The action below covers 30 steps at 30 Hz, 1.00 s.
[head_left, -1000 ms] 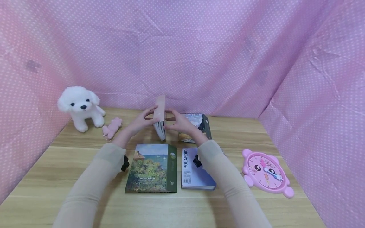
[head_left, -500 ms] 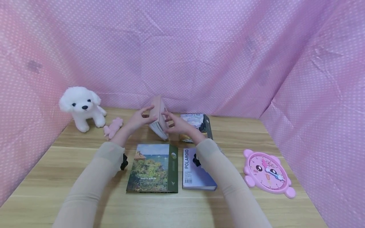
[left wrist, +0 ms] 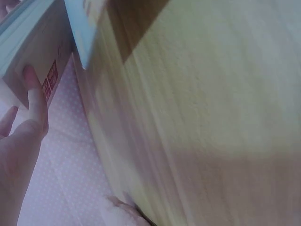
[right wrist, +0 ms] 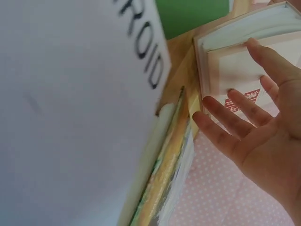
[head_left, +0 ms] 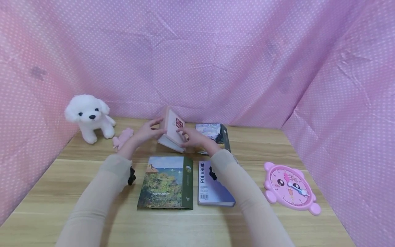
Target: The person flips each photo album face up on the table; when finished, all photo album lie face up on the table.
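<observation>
Pink dotted cloth hangs behind a wooden table. Far left sits a white toy dog, a pink plush just beside it. Next, the left hand holds the spine side of a thick pale book, which stands tilted beyond the photo album. It looks fairly weighty and stiff-covered, with pages likely to splay, so the spine and both boards seem the surest hold. The right hand, fingers spread, appears to touch the cover without gripping. Then come a painted-cover book, a POLAROID-lettered book and a pink clock.
</observation>
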{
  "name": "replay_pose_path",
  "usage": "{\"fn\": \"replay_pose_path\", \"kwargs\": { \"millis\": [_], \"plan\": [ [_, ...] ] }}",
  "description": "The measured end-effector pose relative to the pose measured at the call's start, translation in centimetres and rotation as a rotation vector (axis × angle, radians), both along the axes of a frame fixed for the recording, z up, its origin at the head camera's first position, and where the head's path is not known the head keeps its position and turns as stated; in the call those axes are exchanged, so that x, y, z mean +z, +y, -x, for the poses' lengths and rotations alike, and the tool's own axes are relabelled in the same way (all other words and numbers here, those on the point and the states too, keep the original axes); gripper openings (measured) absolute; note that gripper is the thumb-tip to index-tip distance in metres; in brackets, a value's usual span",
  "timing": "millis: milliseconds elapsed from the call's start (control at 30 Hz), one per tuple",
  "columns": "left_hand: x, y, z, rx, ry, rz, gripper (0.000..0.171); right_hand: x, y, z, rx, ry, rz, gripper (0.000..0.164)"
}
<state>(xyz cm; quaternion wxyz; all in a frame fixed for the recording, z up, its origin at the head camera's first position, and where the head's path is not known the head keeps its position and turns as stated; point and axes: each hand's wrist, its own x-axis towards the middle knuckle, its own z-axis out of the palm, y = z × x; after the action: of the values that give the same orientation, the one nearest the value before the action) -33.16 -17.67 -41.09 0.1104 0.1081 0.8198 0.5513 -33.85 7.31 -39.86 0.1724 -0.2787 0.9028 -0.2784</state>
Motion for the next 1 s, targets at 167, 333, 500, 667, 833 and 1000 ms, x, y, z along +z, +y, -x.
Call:
{"fn": "replay_pose_path", "kwargs": {
  "millis": [167,333,500,667,833,1000],
  "plan": [
    [-0.5,-0.5,0.0,-0.012,-0.018,-0.011,0.085,-0.5,0.5,-0.2,-0.03,-0.058,-0.025,0.071],
    [-1.1,-0.8,0.1,-0.05,-0.038,-0.097,0.081,-0.6,1.0,-0.3,0.004,-0.059,-0.053,0.07],
    [-1.7,-1.1,0.1,-0.078,-0.055,-0.144,0.078,-0.6,1.1,-0.3,0.025,-0.04,-0.081,0.068],
    [-1.8,-1.5,-0.3,-0.063,-0.014,-0.01,0.078,-0.8,1.1,-0.4,0.021,-0.026,-0.109,0.063],
    [-1.8,-1.7,-0.4,-0.063,0.007,0.136,0.079,-1.0,0.8,-0.6,0.022,0.021,-0.157,0.058],
    [-2.0,-1.7,-0.3,-0.091,0.021,0.188,0.079,-0.8,0.7,-0.6,0.023,0.029,-0.189,0.056]
  ]
}}
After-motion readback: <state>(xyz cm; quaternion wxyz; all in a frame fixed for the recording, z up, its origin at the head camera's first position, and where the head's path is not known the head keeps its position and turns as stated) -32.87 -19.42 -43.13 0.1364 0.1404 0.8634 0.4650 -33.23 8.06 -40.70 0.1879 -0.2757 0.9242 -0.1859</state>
